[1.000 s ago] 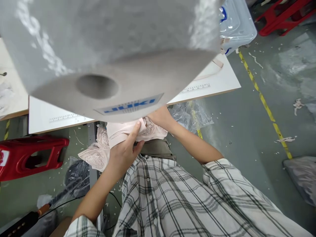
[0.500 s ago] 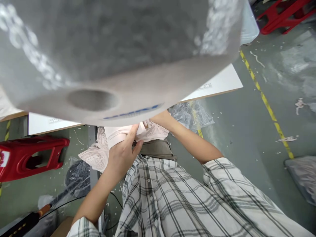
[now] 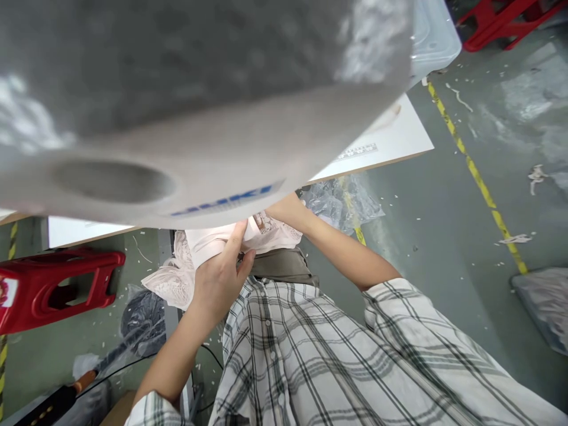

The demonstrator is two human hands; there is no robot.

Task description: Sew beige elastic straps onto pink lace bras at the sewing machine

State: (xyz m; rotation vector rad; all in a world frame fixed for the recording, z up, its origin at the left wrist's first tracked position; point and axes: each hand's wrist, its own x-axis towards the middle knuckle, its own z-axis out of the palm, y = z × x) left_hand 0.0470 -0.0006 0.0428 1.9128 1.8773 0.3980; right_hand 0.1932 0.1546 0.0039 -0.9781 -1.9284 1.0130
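Observation:
My left hand [image 3: 220,273] lies on a pale pink lace garment [image 3: 206,241], index finger stretched out over the fabric and thumb apart from it near the lower edge. Lace folds of the garment hang down to the left of that hand. From the other side my right hand [image 3: 284,207] reaches to the lace; its fingers are hidden behind the machine. Large and close above both hands, a grey-white sewing machine head [image 3: 248,142] with blue lettering covers the upper view. The needle area cannot be seen.
A white tabletop [image 3: 390,139] shows on both sides of the machine. Red plastic stools [image 3: 100,278] stand at the left and far upper right. A clear plastic bin [image 3: 435,35] sits at the back right. Plastic bags [image 3: 346,204], scraps and yellow tape [image 3: 477,180] lie on the floor.
The view has shifted slightly, so the machine head appears a little further left and its lettering is clearer. Both hands stay in nearly the same place on the garment.

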